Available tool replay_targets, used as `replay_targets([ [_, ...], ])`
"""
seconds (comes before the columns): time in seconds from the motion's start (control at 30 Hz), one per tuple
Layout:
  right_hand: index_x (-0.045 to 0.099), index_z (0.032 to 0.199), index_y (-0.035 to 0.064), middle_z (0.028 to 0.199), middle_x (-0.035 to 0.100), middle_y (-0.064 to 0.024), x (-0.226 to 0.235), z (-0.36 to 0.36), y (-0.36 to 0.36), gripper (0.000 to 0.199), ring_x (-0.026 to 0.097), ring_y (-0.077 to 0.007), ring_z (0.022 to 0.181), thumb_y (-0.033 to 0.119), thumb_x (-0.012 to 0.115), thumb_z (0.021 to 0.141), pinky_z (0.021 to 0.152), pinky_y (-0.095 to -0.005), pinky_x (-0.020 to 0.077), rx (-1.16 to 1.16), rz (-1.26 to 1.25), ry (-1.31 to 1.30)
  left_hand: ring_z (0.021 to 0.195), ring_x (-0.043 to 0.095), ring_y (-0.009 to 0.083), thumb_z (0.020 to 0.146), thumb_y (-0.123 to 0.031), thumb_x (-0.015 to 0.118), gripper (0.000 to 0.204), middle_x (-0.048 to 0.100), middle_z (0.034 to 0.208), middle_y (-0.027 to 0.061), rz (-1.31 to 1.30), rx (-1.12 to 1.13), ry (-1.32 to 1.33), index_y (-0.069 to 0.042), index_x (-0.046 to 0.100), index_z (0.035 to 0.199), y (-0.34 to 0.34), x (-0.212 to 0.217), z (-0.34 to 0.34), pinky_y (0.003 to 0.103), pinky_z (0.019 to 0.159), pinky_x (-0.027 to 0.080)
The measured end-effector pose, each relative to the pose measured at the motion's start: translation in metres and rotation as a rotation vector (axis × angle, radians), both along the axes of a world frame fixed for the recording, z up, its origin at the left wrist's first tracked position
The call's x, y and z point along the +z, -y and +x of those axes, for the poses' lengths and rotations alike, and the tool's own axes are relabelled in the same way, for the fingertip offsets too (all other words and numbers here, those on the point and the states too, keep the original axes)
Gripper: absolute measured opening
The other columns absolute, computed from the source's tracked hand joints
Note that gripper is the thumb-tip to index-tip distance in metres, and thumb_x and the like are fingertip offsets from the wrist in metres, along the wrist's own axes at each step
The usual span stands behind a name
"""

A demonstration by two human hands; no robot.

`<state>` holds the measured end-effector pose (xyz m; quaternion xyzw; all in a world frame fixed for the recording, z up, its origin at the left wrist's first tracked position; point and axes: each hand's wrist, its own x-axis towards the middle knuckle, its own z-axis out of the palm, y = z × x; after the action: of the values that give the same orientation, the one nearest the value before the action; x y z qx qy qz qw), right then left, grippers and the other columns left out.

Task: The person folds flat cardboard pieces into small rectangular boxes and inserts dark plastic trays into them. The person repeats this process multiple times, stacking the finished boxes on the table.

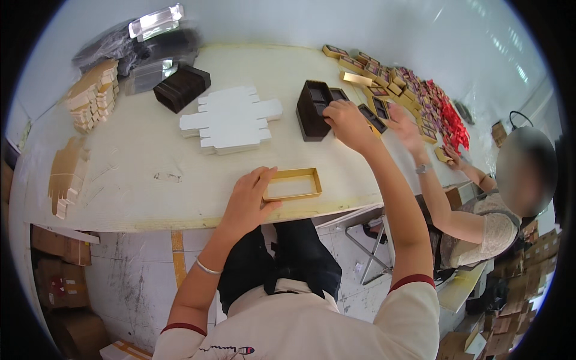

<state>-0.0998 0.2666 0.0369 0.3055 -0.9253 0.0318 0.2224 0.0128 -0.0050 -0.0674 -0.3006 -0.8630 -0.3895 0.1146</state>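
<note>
An open gold cardboard box (320, 185), long and shallow with a pale inside, lies near the table's front edge. My left hand (245, 201) grips its left end, thumb on the near side and fingers at the far corner. Farther right stands a stack of black plastic insert trays (312, 111). At that stack's right edge my right hand (351, 125) is closed, its fingertips pinching a black tray; how many trays it holds is hidden. A pile of flat white die-cut card blanks (231, 117) lies left of the stack.
Another black tray stack (182, 88) and clear plastic packaging (150, 75) lie at the back left. Folded card blanks (93, 96) are piled far left. A co-worker's hands (407, 129) work at the right, beside filled gold boxes (372, 72) and red ribbons (453, 126).
</note>
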Motion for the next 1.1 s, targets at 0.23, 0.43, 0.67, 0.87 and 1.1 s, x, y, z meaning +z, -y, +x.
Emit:
replay_targets([
  [0.23,0.059,0.077,0.0060,0.075,0.059,-0.0060,0.026,-0.008,-0.002,0.016,0.055,-0.0249,0.079,0.010,0.075,0.073,0.073,-0.0351,0.0421,0.015,-0.146,0.207,0.116,0.048,0.0351,0.073,-0.019,0.077,0.068,0.050,0.130,0.0140,0.020,-0.017,0.007,-0.006,0.046,0.132,0.003,0.001,-0.001,0.043,0.101,0.036],
  [0.43,0.055,0.080,0.0068,0.075,0.058,-0.0020,0.060,0.042,0.012,0.018,0.055,-0.0135,0.073,0.017,0.068,0.089,0.068,-0.0276,0.0437,0.065,-1.183,0.328,0.114,0.048,0.0338,0.072,-0.020,0.078,0.073,0.051,0.129,0.0127,0.061,-0.015,0.008,-0.008,0.044,0.135,0.008,-0.001,-0.004,0.043,0.101,0.036],
  [0.67,0.056,0.086,0.0060,0.074,0.059,-0.0019,-0.034,0.143,0.012,0.020,0.056,-0.0107,0.064,0.023,0.059,0.096,0.062,-0.0256,0.0492,-0.144,-1.708,1.125,0.105,0.051,0.0299,0.070,-0.022,0.079,0.078,0.051,0.129,0.0091,-0.008,-0.021,0.048,-0.007,0.043,0.138,0.003,0.007,-0.003,0.042,0.094,0.040],
  [0.87,0.057,0.099,0.0038,0.075,0.053,-0.0026,-0.083,0.129,0.011,0.010,0.052,-0.0120,0.064,0.012,0.059,0.094,0.060,-0.0269,0.0454,-0.216,-1.346,1.083,0.103,0.052,0.0327,0.067,-0.017,0.080,0.082,0.051,0.131,0.0117,-0.124,-0.079,0.113,-0.005,0.042,0.139,-0.004,0.023,-0.006,0.040,0.091,0.045],
  [1.1,0.040,0.142,0.0114,0.101,0.051,-0.0151,-0.056,0.128,-0.002,0.067,0.055,-0.0317,0.088,0.001,0.061,0.079,0.079,-0.0383,0.0459,0.226,-0.143,0.415,0.101,0.051,0.0333,0.068,-0.017,0.078,0.081,0.047,0.134,0.0117,-0.263,-0.004,0.051,-0.005,0.041,0.139,-0.012,0.028,0.000,0.041,0.091,0.044],
])
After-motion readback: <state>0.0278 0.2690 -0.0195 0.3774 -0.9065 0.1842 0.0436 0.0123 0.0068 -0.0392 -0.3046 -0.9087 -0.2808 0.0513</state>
